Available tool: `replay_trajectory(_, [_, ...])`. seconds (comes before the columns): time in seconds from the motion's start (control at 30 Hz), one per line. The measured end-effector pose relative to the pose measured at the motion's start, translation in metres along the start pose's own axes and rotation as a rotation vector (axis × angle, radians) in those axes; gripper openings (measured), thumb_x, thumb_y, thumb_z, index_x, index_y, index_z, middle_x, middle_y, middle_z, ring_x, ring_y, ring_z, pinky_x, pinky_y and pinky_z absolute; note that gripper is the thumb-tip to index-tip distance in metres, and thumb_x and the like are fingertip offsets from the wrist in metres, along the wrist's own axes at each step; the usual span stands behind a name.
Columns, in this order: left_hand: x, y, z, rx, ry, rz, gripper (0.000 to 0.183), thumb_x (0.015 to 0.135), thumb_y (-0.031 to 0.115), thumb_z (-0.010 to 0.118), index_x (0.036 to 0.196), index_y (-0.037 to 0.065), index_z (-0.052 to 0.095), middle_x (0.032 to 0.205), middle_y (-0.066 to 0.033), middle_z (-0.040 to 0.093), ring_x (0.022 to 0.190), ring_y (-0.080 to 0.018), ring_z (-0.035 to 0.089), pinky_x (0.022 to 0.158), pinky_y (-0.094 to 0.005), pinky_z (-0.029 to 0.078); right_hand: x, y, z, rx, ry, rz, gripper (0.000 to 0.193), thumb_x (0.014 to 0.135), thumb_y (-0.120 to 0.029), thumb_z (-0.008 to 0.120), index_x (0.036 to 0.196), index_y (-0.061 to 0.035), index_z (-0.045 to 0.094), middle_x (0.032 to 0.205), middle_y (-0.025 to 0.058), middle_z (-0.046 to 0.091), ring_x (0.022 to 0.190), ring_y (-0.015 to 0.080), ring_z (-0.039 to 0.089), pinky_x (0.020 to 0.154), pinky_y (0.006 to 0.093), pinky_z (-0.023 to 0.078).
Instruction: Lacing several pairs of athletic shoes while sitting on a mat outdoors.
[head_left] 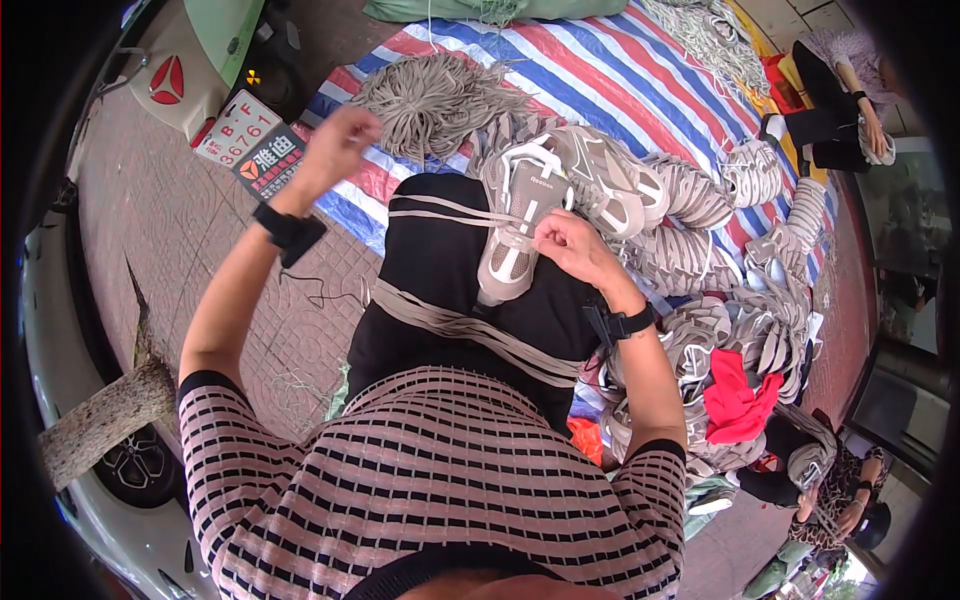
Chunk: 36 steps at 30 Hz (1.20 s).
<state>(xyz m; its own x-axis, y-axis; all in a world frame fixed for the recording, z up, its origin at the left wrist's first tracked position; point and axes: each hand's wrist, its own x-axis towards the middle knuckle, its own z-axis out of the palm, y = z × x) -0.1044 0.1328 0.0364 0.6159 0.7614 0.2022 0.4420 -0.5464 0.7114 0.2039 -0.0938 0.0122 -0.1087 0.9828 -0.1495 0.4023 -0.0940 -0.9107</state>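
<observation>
Right hand (580,250) pinching lace (514,235) on grey shoe (508,268), left hand (338,150) raised beside heaped laces (440,105), striped sheet (575,65)

Striped tarp (600,60) over patterned paving (310,375); green sack (570,9) at far edge. Left: pale scooter (200,85) with number plate (232,128), pale car (85,515), rough trunk (105,422) across its wheel (145,470). Red cloth (735,395) lower right. Co-workers: one upper right (835,125), one lower right (855,505).

Left forearm (240,292) bare, extended forward and angled inward, left hand (338,150) raised, fingers partly curled, right forearm (650,375) bare, also angled inward, right hand (578,247) nearer midline, thumb and forefinger pinched together, both elbows bent
</observation>
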Motion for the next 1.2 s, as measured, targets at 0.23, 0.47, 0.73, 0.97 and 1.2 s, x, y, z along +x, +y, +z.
replay_trajectory(0.23, [0.0,0.089,0.101,0.161,-0.266,0.588,0.018,0.075,0.014,0.065,0.093,0.011,0.061,0.091,-0.007,0.051,0.09,-0.0265,0.05,0.078,-0.0374,0.042,-0.006,-0.009,0.008,-0.389,0.257,-0.059,0.013,0.079,-0.012,0.062,0.078,-0.0049,0.051,0.074,0.0078,0.053,0.068,0.0274,0.055,0.063,0.0369,0.04])
replay_trajectory(0.47, [0.008,0.115,0.134,0.556,-0.384,0.779,0.017,0.075,0.022,0.062,0.086,0.009,0.061,0.091,-0.0046,0.049,0.095,-0.021,0.046,0.081,-0.0339,0.035,-0.015,-0.009,0.007,-0.479,0.375,-0.241,0.012,0.08,-0.012,0.063,0.08,-0.0061,0.053,0.084,0.0074,0.053,0.082,0.0276,0.054,0.072,0.0359,0.039])
replay_trajectory(0.73, [0.042,0.091,0.091,0.582,-0.474,0.871,0.011,0.076,0.015,0.056,0.082,0.01,0.063,0.089,-0.0036,0.05,0.091,-0.0201,0.047,0.079,-0.0355,0.036,-0.015,0.002,0.005,-0.417,0.333,-0.182,0.008,0.083,-0.011,0.058,0.086,-0.0047,0.053,0.088,0.0088,0.053,0.087,0.0287,0.053,0.077,0.0369,0.039])
replay_trajectory(0.97, [0.018,0.047,0.078,-0.938,-1.01,-0.147,0.03,0.086,0.023,0.06,0.106,0.001,0.058,0.101,-0.0052,0.056,0.084,-0.0184,0.057,0.068,-0.0306,0.047,0.001,-0.012,0.01,-0.319,0.427,-0.265,0.006,0.084,-0.009,0.055,0.086,-0.0037,0.058,0.084,0.0119,0.056,0.081,0.0322,0.055,0.071,0.0388,0.044])
replay_trajectory(1.2, [0.002,0.116,0.063,-0.969,-1.062,-0.374,0.032,0.095,0.032,0.049,0.081,0.005,0.059,0.058,0.0068,0.039,0.05,-0.0032,0.032,0.044,-0.0199,0.027,0.004,-0.019,0.04,-0.584,0.239,-0.297,0.022,0.079,-0.016,0.062,0.098,-0.0057,0.063,0.084,0.0116,0.06,0.072,0.0325,0.06,0.062,0.0418,0.048])
